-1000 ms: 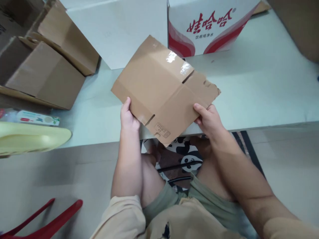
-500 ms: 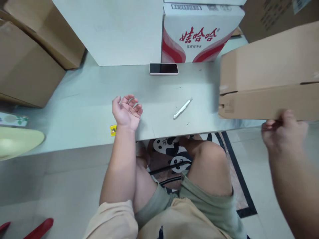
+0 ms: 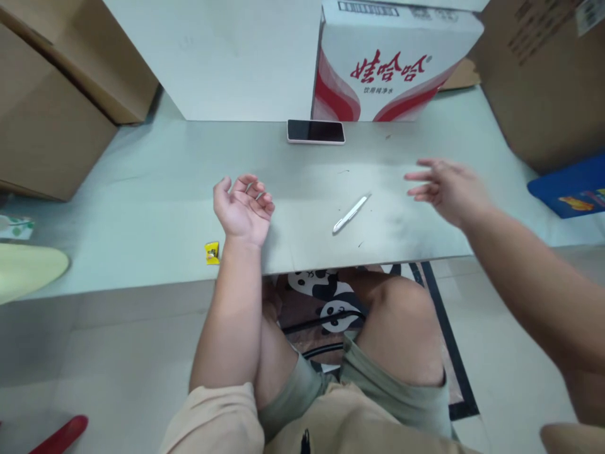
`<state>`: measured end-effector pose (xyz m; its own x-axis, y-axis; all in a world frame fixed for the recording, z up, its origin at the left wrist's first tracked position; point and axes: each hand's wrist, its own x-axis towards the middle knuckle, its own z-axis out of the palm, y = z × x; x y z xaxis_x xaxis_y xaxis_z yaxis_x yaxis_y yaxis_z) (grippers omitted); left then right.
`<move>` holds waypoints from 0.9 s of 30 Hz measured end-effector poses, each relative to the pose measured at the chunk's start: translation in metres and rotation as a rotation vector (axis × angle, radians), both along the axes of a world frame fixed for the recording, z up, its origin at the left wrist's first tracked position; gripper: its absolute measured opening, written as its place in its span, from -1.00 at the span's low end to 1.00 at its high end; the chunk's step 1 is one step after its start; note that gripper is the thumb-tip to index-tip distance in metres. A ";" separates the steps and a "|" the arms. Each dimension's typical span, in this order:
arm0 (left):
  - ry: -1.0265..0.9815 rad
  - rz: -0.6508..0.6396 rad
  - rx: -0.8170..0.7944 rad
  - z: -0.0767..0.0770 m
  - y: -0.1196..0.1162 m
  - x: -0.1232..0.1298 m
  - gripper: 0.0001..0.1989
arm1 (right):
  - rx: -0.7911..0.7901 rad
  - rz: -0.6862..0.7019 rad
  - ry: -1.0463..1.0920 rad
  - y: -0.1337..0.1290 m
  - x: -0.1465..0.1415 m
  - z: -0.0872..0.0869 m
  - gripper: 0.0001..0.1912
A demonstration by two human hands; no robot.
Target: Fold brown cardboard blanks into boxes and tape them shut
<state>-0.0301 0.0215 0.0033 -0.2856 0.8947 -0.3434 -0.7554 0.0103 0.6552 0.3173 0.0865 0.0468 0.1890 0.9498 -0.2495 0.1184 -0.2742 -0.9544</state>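
Observation:
My left hand (image 3: 246, 208) rests palm up on the pale table, its fingers loosely curled and apart with nothing in them. Just below and left of it lies a small yellow wrapped packet (image 3: 212, 253). My right hand (image 3: 447, 188), slightly blurred, hovers over the right part of the table with fingers apart and holds nothing. Between the two hands, a white pen-like tool (image 3: 351, 214) lies slantwise, nearer the right hand. Behind it a phone (image 3: 316, 132) lies flat with its dark screen up.
A white carton with red writing (image 3: 387, 75) and a plain white box (image 3: 212, 63) stand at the back. Brown cardboard boxes (image 3: 42, 107) are at the left, another (image 3: 548, 82) at the right. A blue packet (image 3: 574, 188) lies by the right box; a pale yellow object (image 3: 28, 271) is at far left.
My right hand has let go of the cardboard box, which is out of view, and has moved left over the table. The blue packet now shows. My left hand stays in place.

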 end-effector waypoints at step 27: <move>-0.550 0.399 0.137 0.022 -0.058 -0.092 -0.66 | 0.516 1.155 -0.514 -0.046 -0.411 0.032 -0.62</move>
<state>-0.1222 -0.0365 0.0250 -0.4191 0.8030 -0.4238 -0.9069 -0.3931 0.1519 -0.0939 0.0403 0.0793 -0.8056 0.5914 0.0356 0.4043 0.5927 -0.6966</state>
